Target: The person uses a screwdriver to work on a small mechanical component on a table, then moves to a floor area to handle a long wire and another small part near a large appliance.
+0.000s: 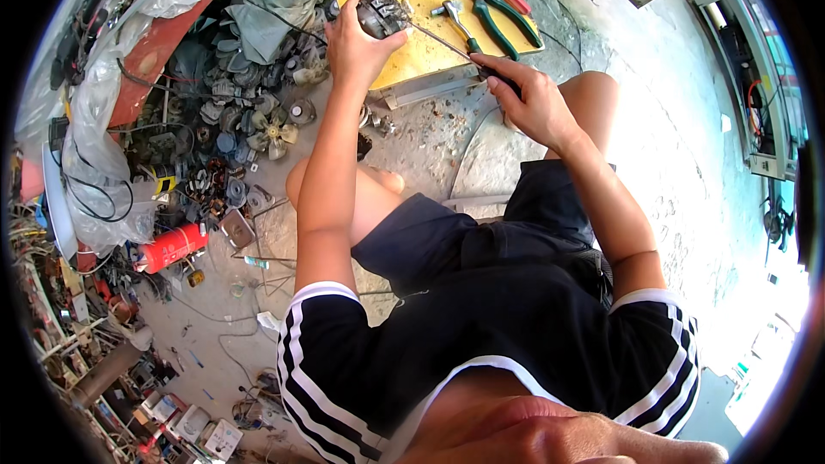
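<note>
My left hand (354, 41) grips a small dark electric motor (383, 14) and holds it on a yellow board (412, 58). My right hand (528, 96) is closed around the handle of a long thin screwdriver (440, 40), whose shaft runs up and left to the motor. I sit low with bare knees, in black shorts and a black shirt with white stripes.
Green-handled pliers (498, 5) and a small hammer-like tool (457, 19) lie on the yellow board. To the left is a heap of fan parts and motors (245, 116), a red canister (172, 247), plastic sheeting (103, 129) and cables. Concrete floor lies to the right.
</note>
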The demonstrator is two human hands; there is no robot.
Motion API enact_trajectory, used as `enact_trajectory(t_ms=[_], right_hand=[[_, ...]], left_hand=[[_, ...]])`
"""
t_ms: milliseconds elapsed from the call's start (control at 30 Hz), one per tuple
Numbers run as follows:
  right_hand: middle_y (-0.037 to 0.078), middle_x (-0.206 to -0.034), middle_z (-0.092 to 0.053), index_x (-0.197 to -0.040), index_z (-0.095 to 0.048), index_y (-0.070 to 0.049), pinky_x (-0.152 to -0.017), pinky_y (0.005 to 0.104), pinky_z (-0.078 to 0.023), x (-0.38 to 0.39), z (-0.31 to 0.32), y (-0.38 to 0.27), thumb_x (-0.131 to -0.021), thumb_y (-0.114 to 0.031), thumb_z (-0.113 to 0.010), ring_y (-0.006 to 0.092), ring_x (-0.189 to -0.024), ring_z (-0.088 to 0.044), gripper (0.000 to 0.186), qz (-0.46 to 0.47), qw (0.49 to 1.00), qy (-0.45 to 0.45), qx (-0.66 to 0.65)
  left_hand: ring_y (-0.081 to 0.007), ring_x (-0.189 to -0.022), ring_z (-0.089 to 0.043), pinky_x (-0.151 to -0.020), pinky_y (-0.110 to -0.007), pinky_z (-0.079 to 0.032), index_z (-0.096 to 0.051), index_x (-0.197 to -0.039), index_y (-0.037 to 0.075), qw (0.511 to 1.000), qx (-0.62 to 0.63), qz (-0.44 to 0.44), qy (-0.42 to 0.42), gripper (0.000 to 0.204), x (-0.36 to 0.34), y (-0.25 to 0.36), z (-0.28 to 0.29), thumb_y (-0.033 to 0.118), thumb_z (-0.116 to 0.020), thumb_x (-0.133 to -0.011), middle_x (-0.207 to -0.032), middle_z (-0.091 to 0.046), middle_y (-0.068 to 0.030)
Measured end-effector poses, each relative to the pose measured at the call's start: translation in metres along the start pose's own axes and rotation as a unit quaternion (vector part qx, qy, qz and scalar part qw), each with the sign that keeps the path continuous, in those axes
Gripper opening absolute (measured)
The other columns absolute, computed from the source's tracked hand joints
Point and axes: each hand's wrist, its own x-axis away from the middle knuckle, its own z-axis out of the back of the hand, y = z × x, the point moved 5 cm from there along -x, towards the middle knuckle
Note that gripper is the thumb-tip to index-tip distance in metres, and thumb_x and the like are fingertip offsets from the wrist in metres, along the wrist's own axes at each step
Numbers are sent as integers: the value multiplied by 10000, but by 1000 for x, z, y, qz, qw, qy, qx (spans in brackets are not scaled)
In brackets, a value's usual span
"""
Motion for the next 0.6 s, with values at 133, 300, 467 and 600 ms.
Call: enact_trajectory(t_ms=[133, 300, 467, 600], right_hand=[[148, -1052, -680, -1289, -603, -176, -847, 374, -506, -7, 10, -2, -926, -158, -550, 327, -931, -648, 367, 20, 999, -5, 43], [156, -1067, -679, -1272, -618, -167, -848, 376, -506, -17, 20, -4, -916, -128, -549, 342, -940, -647, 364, 56, 995, -19, 80], [151, -989, -688, -1237, -640, -170, -814, 401, -513, -29, 28, -8, -913, -157, -548, 316, -877, -657, 337, 38, 993, -64, 94], [107, -892, -687, -1268, -629, -145, -715, 349, -509, -52, 39, -13, -938, -134, -525, 203, -726, -639, 346, 43, 984, -123, 118]], left_hand=[[-350, -1279, -414, -1088, -437, -342, -413, -1393, 101, 998, -10, -59, 31, 968, -1, -4, -3, 435, -848, -596, -1370, -474, -170], [-351, -1236, -436, -1050, -436, -383, -432, -1381, 93, 997, -14, -67, 32, 960, -4, -7, -5, 432, -859, -591, -1328, -495, -165], [-348, -1242, -435, -1045, -432, -389, -441, -1374, 95, 998, -10, -54, 20, 949, -2, -6, -1, 433, -860, -592, -1324, -495, -168], [-323, -1165, -534, -985, -402, -433, -496, -1326, 41, 994, -30, -84, 61, 898, -2, -4, 1, 414, -868, -598, -1242, -555, -184]])
